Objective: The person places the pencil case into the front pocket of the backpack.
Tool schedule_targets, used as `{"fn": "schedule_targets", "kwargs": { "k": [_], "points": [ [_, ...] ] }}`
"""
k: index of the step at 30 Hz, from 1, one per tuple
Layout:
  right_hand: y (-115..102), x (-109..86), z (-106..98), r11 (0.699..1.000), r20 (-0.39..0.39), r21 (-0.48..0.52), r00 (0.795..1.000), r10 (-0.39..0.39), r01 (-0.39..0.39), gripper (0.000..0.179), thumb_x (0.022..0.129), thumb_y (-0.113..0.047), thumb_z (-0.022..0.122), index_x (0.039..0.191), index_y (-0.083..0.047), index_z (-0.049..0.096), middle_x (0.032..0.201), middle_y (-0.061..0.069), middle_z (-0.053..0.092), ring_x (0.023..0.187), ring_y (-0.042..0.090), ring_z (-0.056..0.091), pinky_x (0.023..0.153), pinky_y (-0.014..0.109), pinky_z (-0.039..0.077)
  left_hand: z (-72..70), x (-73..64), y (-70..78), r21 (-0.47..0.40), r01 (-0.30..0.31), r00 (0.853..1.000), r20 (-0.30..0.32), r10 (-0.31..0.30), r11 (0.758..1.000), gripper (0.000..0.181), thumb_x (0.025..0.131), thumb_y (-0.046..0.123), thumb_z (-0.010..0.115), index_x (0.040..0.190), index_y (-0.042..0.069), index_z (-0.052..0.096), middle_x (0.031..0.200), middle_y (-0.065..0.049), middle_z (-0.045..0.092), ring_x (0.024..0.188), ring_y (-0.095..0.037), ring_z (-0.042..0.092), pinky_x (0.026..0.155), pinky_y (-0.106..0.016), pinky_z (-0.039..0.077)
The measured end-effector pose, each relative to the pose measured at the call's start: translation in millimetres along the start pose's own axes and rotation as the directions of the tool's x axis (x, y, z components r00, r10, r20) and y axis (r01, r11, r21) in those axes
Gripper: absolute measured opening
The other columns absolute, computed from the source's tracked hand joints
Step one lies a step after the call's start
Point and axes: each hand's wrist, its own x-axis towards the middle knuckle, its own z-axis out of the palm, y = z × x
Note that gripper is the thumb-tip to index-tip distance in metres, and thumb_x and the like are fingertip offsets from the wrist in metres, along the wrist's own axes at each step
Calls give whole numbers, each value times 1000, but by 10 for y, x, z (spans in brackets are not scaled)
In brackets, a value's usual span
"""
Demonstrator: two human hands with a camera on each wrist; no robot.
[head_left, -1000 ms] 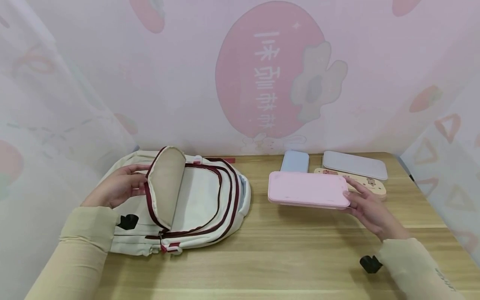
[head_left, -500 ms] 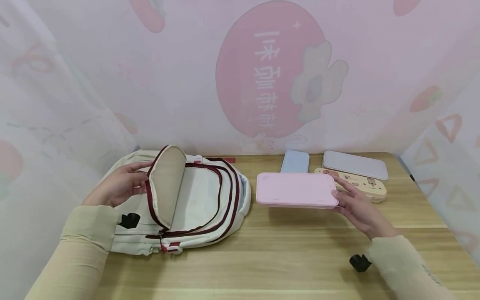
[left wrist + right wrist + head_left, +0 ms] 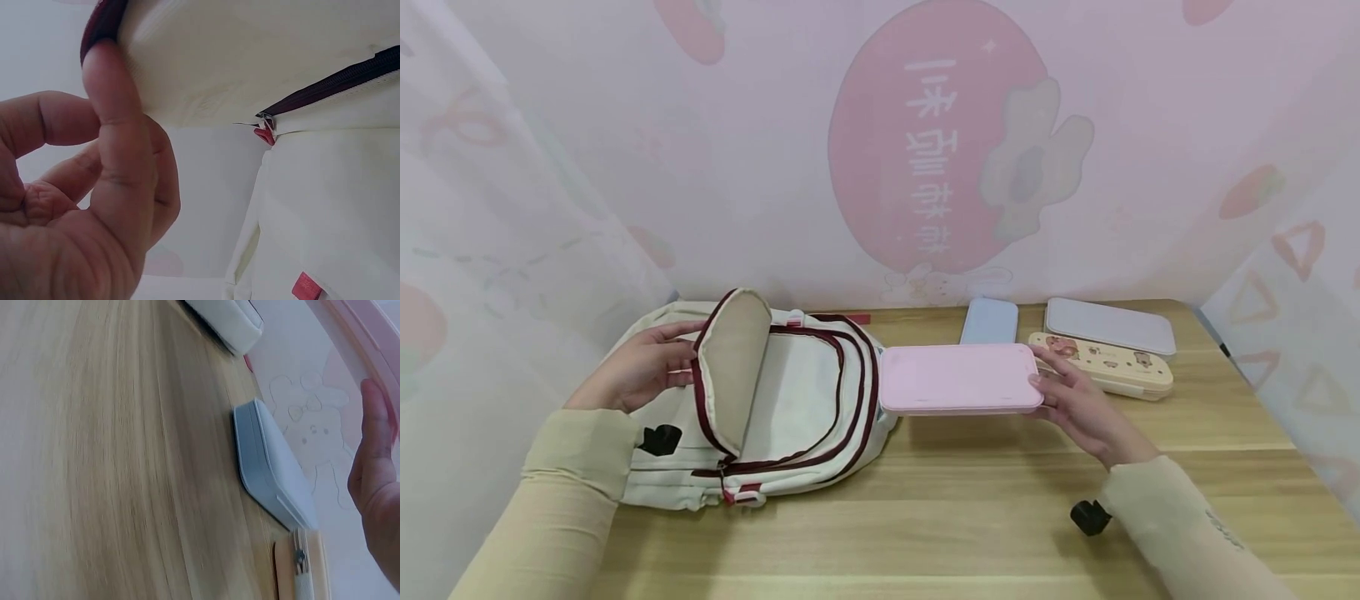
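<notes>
A cream backpack (image 3: 662,479) with dark red piping lies on the table at the left, its front pocket unzipped. My left hand (image 3: 634,367) pinches the edge of the pocket flap (image 3: 735,379) and holds it folded up. In the left wrist view, fingertips meet the flap's dark red border, and a red-tabbed zipper pull (image 3: 265,131) hangs at the corner. My right hand (image 3: 1084,410) grips a flat pink pencil case (image 3: 961,377) by its right end, held level above the table. The case's left end overlaps the backpack's side in the head view.
Behind the pink case lies a light blue case (image 3: 991,321). To the right are a yellow pencil case (image 3: 1108,365) with bear prints and a pale grey case (image 3: 1108,325). The wooden table (image 3: 925,533) meets a printed wall covering (image 3: 760,167) at the back.
My right hand has carried the pink pencil case leftward, up to the backpack's side. More of the yellow case now shows. My left hand and the flap have stayed nearly still.
</notes>
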Motion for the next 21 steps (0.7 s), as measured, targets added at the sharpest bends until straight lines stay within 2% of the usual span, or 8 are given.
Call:
{"fn": "schedule_targets", "kwargs": {
  "k": [8,11,16,21],
  "points": [
    [32,38,128,1000,16,21,1000,-5,5,61,108,-1,46,163,-5,19,120,4,62,96,14,68,84,32,58,-6,-4,5,-5,2,1000,3,-2,1000,45,104,-8,45,117,27,71,94,-5,71,76,-16,69,68,-29,59],
    [57,56,172,999,26,38,1000,-9,8,61,107,1,45,162,-3,19,118,4,63,96,15,69,84,33,58,7,-11,30,-13,27,1000,-4,-27,1000,49,103,-9,44,117,29,72,91,-6,68,71,-15,66,67,-29,59],
    [85,91,249,999,47,43,999,-16,14,63,106,3,44,162,0,15,114,6,64,94,15,69,84,34,58,38,-16,77,30,100,994,-41,-99,995,51,102,-8,45,114,34,71,84,-5,59,64,-12,58,67,-31,60],
    [99,111,316,999,36,46,999,-5,3,64,106,3,44,162,0,15,111,8,64,92,15,70,84,34,58,53,-5,86,50,116,992,-48,-114,992,49,102,-7,46,117,34,69,85,-5,59,64,-12,58,68,-31,60]
  ]
}}
